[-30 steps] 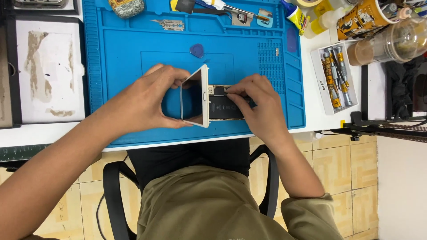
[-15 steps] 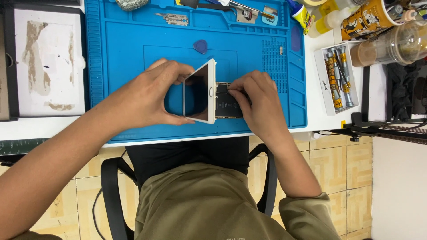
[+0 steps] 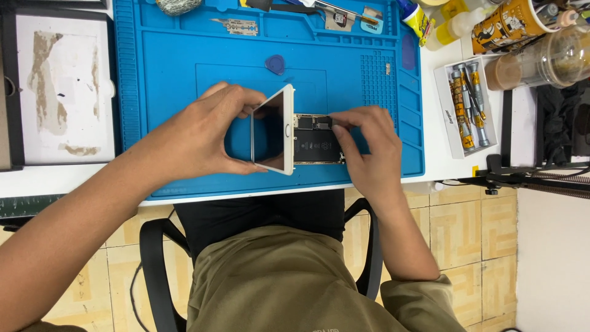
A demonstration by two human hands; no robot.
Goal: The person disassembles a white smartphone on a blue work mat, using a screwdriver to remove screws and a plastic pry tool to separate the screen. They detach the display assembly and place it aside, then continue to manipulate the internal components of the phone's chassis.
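1. One opened phone near the front edge of the blue mat, lying flat, insides up.
2. One screen panel lifted on edge, upright along the phone's left side, glass facing left.
3. Left hand clamped on the screen panel: thumb on its near lower corner, fingers over its far top edge.
4. Right hand resting over the phone's right end, fingertips pinched together at the far upper corner of the insides; whether anything is held between them cannot be told.
5. One blue pick on the mat, beyond the phone, well apart.
6. One razor blade near the mat's far edge.
7. One open box of screwdrivers just off the mat's right side, several pieces, count unclear.
8. Two cups past the mat's far right corner.
9. One stained white pad just off the mat's left side.
10. Right hand hiding the phone's right end.
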